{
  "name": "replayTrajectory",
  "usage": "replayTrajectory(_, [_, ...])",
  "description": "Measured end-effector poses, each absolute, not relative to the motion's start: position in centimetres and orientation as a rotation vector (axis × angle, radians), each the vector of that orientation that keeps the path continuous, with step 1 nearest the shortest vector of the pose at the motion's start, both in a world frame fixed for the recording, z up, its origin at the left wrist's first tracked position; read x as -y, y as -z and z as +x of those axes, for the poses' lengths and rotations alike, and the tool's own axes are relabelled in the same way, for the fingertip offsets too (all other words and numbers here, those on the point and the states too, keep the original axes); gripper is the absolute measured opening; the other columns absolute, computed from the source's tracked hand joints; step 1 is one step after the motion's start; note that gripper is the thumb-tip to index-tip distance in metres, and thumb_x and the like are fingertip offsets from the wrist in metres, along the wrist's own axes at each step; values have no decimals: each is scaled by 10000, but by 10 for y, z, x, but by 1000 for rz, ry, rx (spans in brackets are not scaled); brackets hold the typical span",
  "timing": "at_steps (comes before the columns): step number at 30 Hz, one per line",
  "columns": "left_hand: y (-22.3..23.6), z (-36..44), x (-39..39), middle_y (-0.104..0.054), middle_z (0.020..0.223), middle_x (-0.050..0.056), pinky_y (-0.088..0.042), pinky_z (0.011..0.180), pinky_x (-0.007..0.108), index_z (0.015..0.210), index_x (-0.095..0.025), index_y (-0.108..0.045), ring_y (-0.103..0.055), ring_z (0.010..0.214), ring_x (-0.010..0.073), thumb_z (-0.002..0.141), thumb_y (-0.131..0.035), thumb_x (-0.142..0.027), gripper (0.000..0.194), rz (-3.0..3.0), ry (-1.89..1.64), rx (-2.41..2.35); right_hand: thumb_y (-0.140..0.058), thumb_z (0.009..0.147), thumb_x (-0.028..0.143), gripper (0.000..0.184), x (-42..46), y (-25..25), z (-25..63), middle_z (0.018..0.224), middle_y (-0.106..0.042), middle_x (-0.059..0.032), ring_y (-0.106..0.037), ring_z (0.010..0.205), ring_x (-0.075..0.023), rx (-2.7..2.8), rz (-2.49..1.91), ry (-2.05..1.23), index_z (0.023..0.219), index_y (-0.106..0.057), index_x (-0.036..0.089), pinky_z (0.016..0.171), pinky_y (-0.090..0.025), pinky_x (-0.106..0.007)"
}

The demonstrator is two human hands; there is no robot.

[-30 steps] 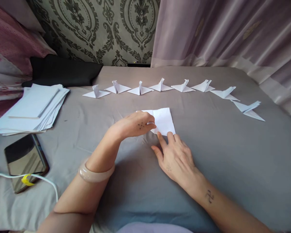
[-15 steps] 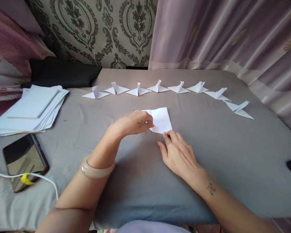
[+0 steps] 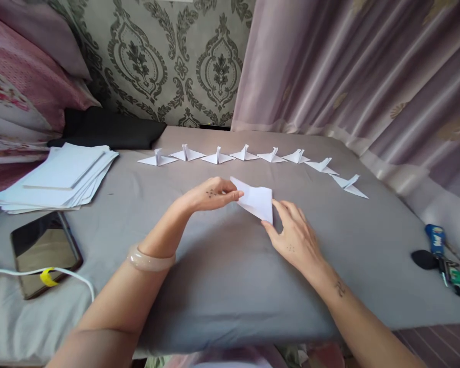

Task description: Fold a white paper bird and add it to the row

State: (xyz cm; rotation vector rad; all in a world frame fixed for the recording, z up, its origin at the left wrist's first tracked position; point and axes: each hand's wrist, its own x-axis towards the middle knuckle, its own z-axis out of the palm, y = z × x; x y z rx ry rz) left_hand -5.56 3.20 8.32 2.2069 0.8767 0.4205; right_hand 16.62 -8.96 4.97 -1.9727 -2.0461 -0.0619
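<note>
A small white sheet of paper point(image 3: 257, 198), partly folded, is raised at a tilt over the middle of the grey cloth. My left hand point(image 3: 213, 194) pinches its left side between thumb and fingers. At the right edge, my right hand point(image 3: 297, 235) holds the paper, thumb by the lower corner and index finger higher up. Beyond my hands stands a curved row of several folded white paper figures with pointed wings, among them a middle one point(image 3: 217, 156) and a rightmost one point(image 3: 350, 186).
A stack of white paper point(image 3: 57, 176) lies at the left, with a phone point(image 3: 46, 250) and a white cable point(image 3: 15, 272) in front of it. Black folded material point(image 3: 111, 130) rests behind. Keys with a blue tag point(image 3: 435, 238) lie at the far right, near the curtain point(image 3: 329, 76).
The paper has been lifted and turned, its right side now tilted up. My right hand has shifted from lying by its lower corner to gripping the right edge. The view has swung slightly.
</note>
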Motion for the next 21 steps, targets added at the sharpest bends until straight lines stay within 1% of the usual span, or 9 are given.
replayTrajectory(1, [-77,-57,-31,-666,821,46,-406,609,227,787,-127,-685,-542,664,121,914,-444,-440,415,2179,-440,-855,-591,866,363,537,89,-46,165,1279,-560,-117,-532,1126,-275,2069,-1908,73,1353,-470,170,882,-457,-378])
replayTrajectory(2, [-71,-58,-30,-679,879,58,-426,650,231,795,-126,-686,-564,711,129,920,-444,-416,398,2164,-443,-822,-604,858,346,544,88,-42,163,1282,-557,-124,-522,1133,-279,2104,-1848,75,1352,-469,164,902,-446,-383])
replayTrajectory(5, [-48,-65,-24,-685,1049,79,-457,796,272,850,-152,-700,-604,863,163,896,-514,-342,270,2164,-424,-763,-569,871,234,387,83,-31,157,1193,-597,-112,-533,1073,-258,2223,-1720,77,1254,-561,178,905,-419,-373])
replayTrajectory(7, [-37,-71,-18,-653,1173,77,-431,921,334,871,-191,-716,-557,1067,218,884,-541,-292,203,2250,-431,-847,-516,886,159,307,79,-28,152,1103,-619,-93,-543,990,-231,2303,-1663,102,1173,-621,193,876,-402,-356])
replayTrajectory(9, [-30,-77,-10,-624,1222,69,-391,992,400,904,-220,-723,-488,1173,255,881,-545,-257,183,2332,-455,-965,-480,896,115,309,74,-30,149,1028,-623,-83,-533,923,-217,2380,-1613,148,1143,-649,194,848,-384,-346])
replayTrajectory(11, [-28,-83,-3,-624,1186,78,-389,996,424,941,-219,-719,-500,1143,258,879,-536,-221,193,2378,-472,-1050,-460,897,79,339,70,-32,145,976,-617,-82,-515,885,-212,2456,-1566,194,1153,-654,186,826,-367,-340])
replayTrajectory(16, [-28,-96,7,-661,1016,79,-459,881,350,923,-180,-708,-584,954,216,846,-478,-115,251,2286,-550,-1248,-423,880,11,403,63,-39,135,891,-587,-79,-472,822,-213,2616,-1492,264,1167,-651,180,757,-335,-336])
replayTrajectory(18, [-29,-97,9,-671,945,65,-474,806,319,917,-172,-702,-600,878,200,817,-456,-80,281,2158,-593,-1397,-428,862,-3,387,61,-42,132,883,-583,-77,-467,816,-211,2658,-1486,268,1115,-664,171,750,-326,-336])
replayTrajectory(21, [-29,-94,12,-665,885,51,-473,745,291,916,-169,-703,-601,812,183,793,-454,-64,296,2071,-637,-1456,-453,876,38,283,57,-46,130,885,-592,-72,-480,820,-203,2681,-1509,240,982,-682,167,751,-321,-332])
